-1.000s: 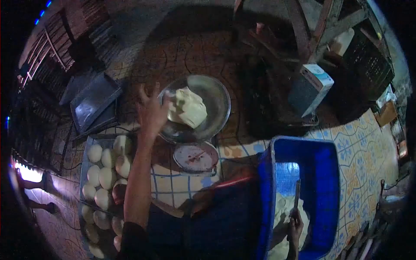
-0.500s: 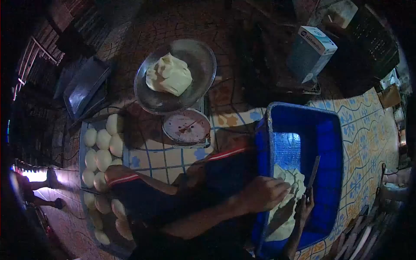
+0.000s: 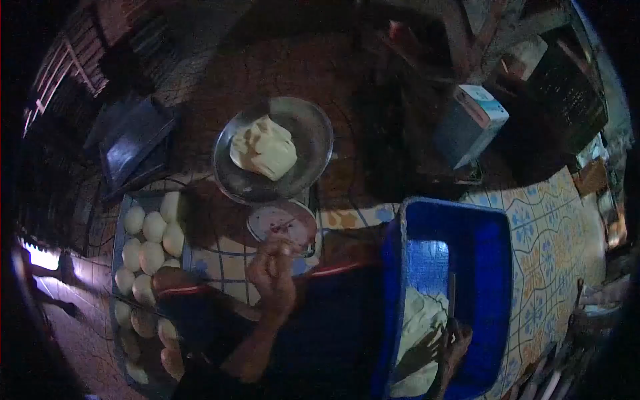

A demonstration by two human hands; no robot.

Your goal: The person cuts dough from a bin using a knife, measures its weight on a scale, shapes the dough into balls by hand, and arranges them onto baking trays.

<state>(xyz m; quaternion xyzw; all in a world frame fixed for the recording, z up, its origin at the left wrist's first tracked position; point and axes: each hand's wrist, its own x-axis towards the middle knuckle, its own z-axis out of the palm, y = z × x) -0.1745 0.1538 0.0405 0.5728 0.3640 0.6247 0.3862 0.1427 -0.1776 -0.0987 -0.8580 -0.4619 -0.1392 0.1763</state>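
Note:
My left hand (image 3: 275, 267) is closed just in front of the round dial of a scale (image 3: 283, 223); whatever its fingers pinch is too small to make out. On top of the scale a metal bowl (image 3: 313, 143) holds a lump of dough (image 3: 265, 148). My right hand (image 3: 456, 343) grips a scraper (image 3: 453, 293), its blade pointing up, inside a blue tub (image 3: 510, 267). A larger mass of dough (image 3: 423, 313) lies beside that hand in the tub.
On the left, a tray (image 3: 122, 227) holds several dough balls (image 3: 152, 257). Dark metal trays (image 3: 137, 143) lie beyond it. A carton (image 3: 472, 123) stands behind the tub. Another person's legs (image 3: 47, 270) show at the far left.
My left hand has gone from the bowl to the dough in the tub, then back left to the scale's dial. My right hand still has the scraper. The view has shifted.

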